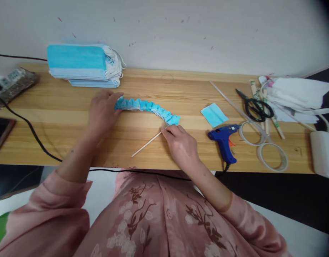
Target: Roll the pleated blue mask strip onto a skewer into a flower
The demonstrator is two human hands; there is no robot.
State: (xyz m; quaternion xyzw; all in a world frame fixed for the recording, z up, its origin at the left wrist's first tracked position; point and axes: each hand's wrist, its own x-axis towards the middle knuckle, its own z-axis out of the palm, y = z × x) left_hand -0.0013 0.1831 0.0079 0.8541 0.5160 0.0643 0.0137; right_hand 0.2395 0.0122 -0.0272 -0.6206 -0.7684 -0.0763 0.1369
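Observation:
A gathered strip of blue mask fabric [144, 105] curves across the wooden table in front of me. My left hand [104, 109] closes on its left end, thumb and fingers pinched over the fabric. At the other end my right hand [180, 141] has its fingers pinched together around a thin wooden stick [146, 143]. The stick slants down to the left over the tabletop, and its upper end lies under the fingers by the strip's right end. Whether the stick's tip is inside the fabric is hidden.
A pile of blue face masks [78, 64] stands back left, a power strip [13, 82] further left. To the right lie a blue square [214, 115], a blue glue gun [224, 141], black scissors [257, 107], tape rolls [273, 167] and white material [298, 91]. A black cable [33, 130] crosses the left.

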